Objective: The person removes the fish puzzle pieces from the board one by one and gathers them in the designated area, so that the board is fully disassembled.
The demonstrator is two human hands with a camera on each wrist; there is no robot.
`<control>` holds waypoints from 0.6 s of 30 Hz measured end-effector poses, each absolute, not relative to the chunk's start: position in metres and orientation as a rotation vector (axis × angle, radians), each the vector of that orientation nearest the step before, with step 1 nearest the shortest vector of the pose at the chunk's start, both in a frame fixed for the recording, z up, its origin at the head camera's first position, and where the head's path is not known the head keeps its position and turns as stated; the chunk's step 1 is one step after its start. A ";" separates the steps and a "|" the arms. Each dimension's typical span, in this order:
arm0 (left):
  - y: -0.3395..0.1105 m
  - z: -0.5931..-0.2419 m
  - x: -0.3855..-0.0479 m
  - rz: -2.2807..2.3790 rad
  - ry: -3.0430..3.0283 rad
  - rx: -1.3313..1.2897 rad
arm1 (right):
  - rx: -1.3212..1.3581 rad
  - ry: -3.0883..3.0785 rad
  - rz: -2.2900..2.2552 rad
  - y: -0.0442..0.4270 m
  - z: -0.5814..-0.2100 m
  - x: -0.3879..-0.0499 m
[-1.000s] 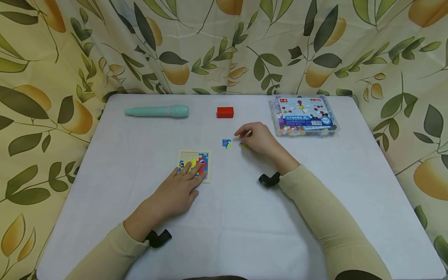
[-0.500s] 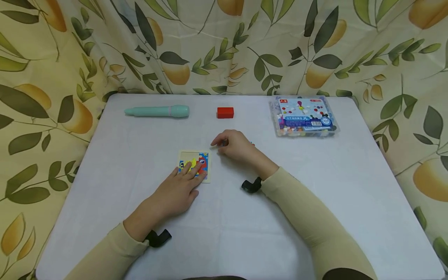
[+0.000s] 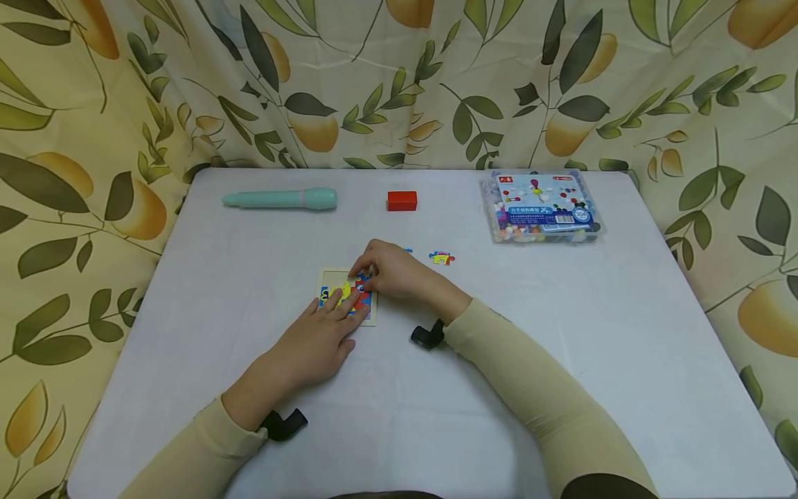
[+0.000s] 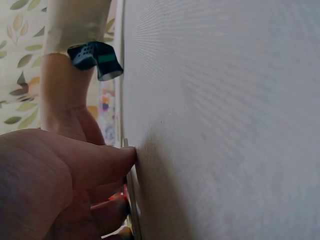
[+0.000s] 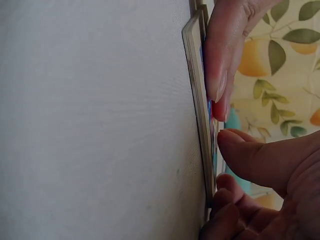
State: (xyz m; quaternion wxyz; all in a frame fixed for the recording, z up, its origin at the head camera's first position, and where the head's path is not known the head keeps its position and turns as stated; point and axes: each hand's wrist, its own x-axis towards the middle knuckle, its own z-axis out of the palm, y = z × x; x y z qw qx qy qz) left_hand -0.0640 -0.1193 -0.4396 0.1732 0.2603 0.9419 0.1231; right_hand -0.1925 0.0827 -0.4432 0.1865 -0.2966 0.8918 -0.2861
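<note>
A small framed picture puzzle (image 3: 373, 315) with a blue, yellow and red picture lies on the white table. Across its lower part, the left hand (image 3: 312, 346) rests with fingers spread; in the left wrist view its thumb (image 4: 110, 160) touches the frame's edge. The right hand (image 3: 399, 272) is at the puzzle's upper right, thumb and fingers bent toward each other over the picture. Whether a piece is between them cannot be told. One loose puzzle piece (image 3: 442, 258) lies to the right; another piece (image 3: 408, 250) is mostly hidden behind the right hand.
Along the back of the table (image 3: 249, 249) lie a mint-green pen-shaped object (image 3: 277, 199), a red block (image 3: 402, 201) and a clear box of colourful beads (image 3: 542, 208). A leaf-patterned curtain hangs behind. Black wrist mounts stick out beside both wrists.
The right hand has moved left and toward the person, from beside the loose pieces to the puzzle's upper right. The piece on the right is uncovered. The left hand has stayed in place.
</note>
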 end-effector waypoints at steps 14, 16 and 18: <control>-0.119 -0.439 -0.063 0.349 2.679 0.745 | -0.826 2.546 -0.733 0.079 -0.442 -0.190; -0.119 -0.438 -0.063 0.352 2.679 0.747 | -0.817 2.547 -0.729 0.079 -0.441 -0.190; -0.119 -0.438 -0.063 0.354 2.679 0.749 | -0.806 2.546 -0.736 0.080 -0.441 -0.189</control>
